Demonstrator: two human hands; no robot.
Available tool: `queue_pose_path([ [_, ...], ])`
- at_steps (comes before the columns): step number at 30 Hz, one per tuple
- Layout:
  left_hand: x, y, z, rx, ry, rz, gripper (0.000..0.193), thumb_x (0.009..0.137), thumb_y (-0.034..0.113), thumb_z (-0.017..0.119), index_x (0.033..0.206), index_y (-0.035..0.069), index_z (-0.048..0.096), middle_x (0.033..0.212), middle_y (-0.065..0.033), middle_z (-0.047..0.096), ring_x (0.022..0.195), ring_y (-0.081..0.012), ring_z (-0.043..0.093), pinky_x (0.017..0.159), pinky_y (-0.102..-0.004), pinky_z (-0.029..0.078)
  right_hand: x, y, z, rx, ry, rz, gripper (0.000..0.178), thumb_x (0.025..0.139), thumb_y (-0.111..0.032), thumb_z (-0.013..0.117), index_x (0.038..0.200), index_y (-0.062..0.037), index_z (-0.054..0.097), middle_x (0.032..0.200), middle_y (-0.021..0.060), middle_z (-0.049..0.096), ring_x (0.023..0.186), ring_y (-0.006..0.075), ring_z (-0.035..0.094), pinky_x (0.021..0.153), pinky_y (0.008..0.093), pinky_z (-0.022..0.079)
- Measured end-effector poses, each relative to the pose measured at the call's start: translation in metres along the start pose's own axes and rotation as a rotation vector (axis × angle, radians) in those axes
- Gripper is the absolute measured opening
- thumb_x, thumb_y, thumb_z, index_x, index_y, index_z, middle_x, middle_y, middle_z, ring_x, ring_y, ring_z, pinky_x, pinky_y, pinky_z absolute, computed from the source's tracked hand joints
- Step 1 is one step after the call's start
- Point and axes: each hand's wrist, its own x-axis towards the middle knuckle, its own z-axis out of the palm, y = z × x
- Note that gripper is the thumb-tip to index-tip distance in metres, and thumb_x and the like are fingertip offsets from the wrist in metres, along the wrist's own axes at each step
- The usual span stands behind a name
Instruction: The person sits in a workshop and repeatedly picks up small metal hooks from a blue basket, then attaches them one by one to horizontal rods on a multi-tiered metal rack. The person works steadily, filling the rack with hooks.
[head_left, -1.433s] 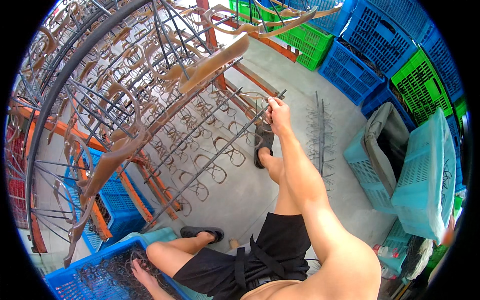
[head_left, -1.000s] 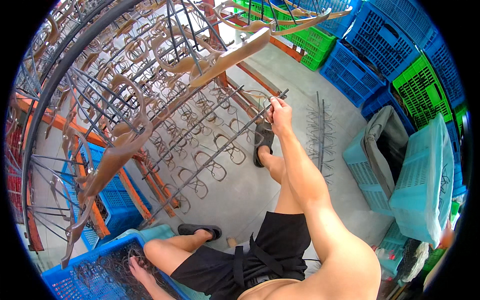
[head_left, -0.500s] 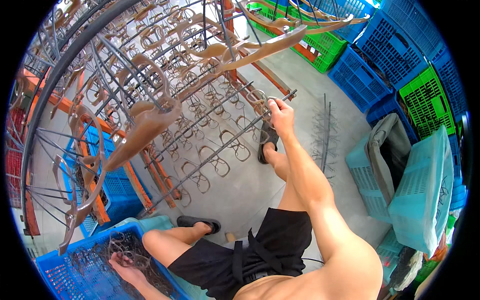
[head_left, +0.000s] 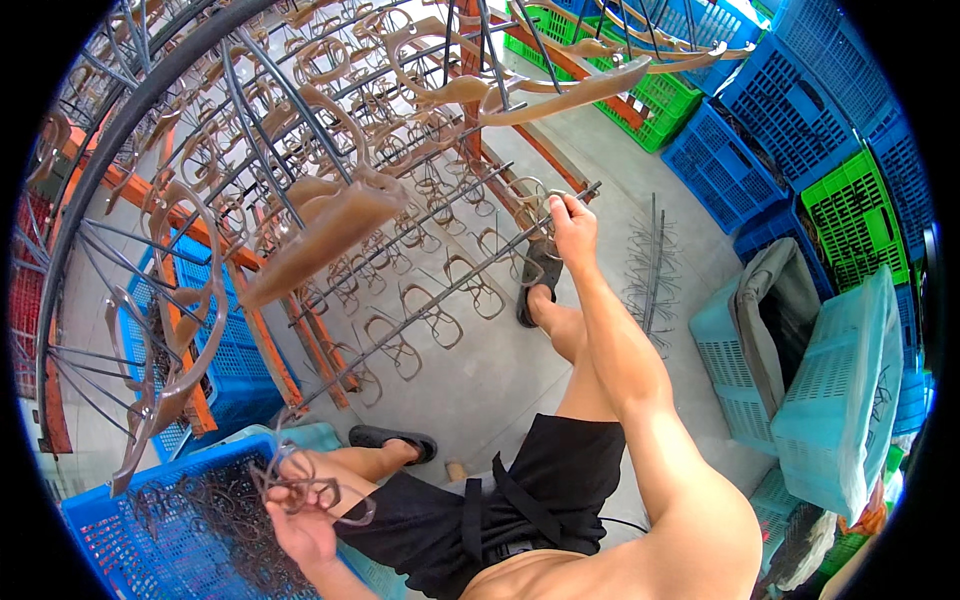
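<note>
My right hand (head_left: 573,230) is closed at the far end of a thin dark rod (head_left: 412,320). Its fingers pinch a brown eyeglass frame (head_left: 519,196) beside that rod. Several more eyeglass frames hang in a row along the rod, one of them a squarish frame (head_left: 474,288). Over the near rim of a blue crate (head_left: 92,520) is my left hand (head_left: 303,528), closed on a small bunch of eyeglass frames (head_left: 345,492). Below it the crate holds a tangled heap of dark frames (head_left: 215,515).
A large rack of rods with hanging brown frames fills the upper left, on orange metal bars (head_left: 262,340). Blue crates (head_left: 780,110) and a green crate (head_left: 855,215) stack at right, near pale teal crates (head_left: 840,385). A bristly rod (head_left: 653,265) lies on the floor.
My left hand has lifted out of the crate's heap toward my knee, bringing a bunch of eyeglass frames with it. My right hand stays at the rod's end; the hanging rack has swung slightly.
</note>
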Motion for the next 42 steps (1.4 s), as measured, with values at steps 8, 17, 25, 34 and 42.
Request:
queue_pose_path([
  [8, 0.025, -0.059, 0.076, -0.354, -0.186, -0.270, 0.036, 0.096, 0.045, 0.041, 0.106, 0.017, 0.060, 0.121, -0.0046, 0.054, 0.081, -0.0197, 0.046, 0.073, -0.0361, 0.037, -0.011, -0.006, -0.003, -0.819, 0.508, -0.568, 0.021, 0.087, -0.018, 0.059, 0.100, -0.0007, 0.059, 0.077, 0.0076, 0.051, 0.075, 0.0205, 0.049, 0.070, 0.0312, 0.041],
  [17, 0.051, -0.098, 0.109, -0.173, -0.188, -0.386, 0.043, 0.098, 0.043, 0.039, 0.107, 0.006, 0.058, 0.101, -0.0047, 0.052, 0.079, -0.0149, 0.045, 0.072, -0.0318, 0.039, -0.222, -0.133, 0.015, 0.140, -0.748, -0.011, 0.040, 0.084, -0.013, 0.064, 0.117, 0.0024, 0.048, 0.092, 0.0098, 0.052, 0.083, 0.0222, 0.053, 0.079, 0.0323, 0.045],
  [25, 0.055, -0.092, 0.096, -0.149, -0.241, -0.585, 0.046, 0.096, 0.047, 0.041, 0.092, 0.005, 0.058, 0.089, -0.0025, 0.049, 0.070, -0.0134, 0.040, 0.060, -0.0290, 0.036, -0.149, -0.104, 0.002, 0.194, -1.090, -0.192, 0.025, 0.087, -0.021, 0.064, 0.100, -0.0009, 0.058, 0.083, 0.0066, 0.052, 0.078, 0.0169, 0.047, 0.070, 0.0289, 0.042],
  [34, 0.043, -0.119, 0.103, 0.286, -0.105, -0.449, 0.052, 0.087, -0.001, 0.046, 0.136, 0.012, 0.031, 0.093, -0.0083, 0.054, 0.067, -0.0121, 0.046, 0.055, -0.0257, 0.039, -0.077, -0.047, 0.034, 0.393, -0.061, 0.244, 0.020, 0.095, -0.023, 0.051, 0.089, -0.0053, 0.058, 0.061, -0.0018, 0.048, 0.041, 0.0074, 0.041, 0.036, 0.0236, 0.032],
  [42, 0.036, -0.126, 0.079, 0.342, -0.191, -0.526, 0.025, 0.088, 0.007, 0.055, 0.111, 0.006, 0.046, 0.088, -0.0128, 0.063, 0.063, -0.0125, 0.055, 0.051, -0.0230, 0.040, -0.059, -0.033, 0.050, 0.404, -0.029, 0.372, 0.020, 0.094, -0.023, 0.052, 0.085, -0.0066, 0.058, 0.060, -0.0011, 0.050, 0.040, 0.0077, 0.044, 0.033, 0.0239, 0.030],
])
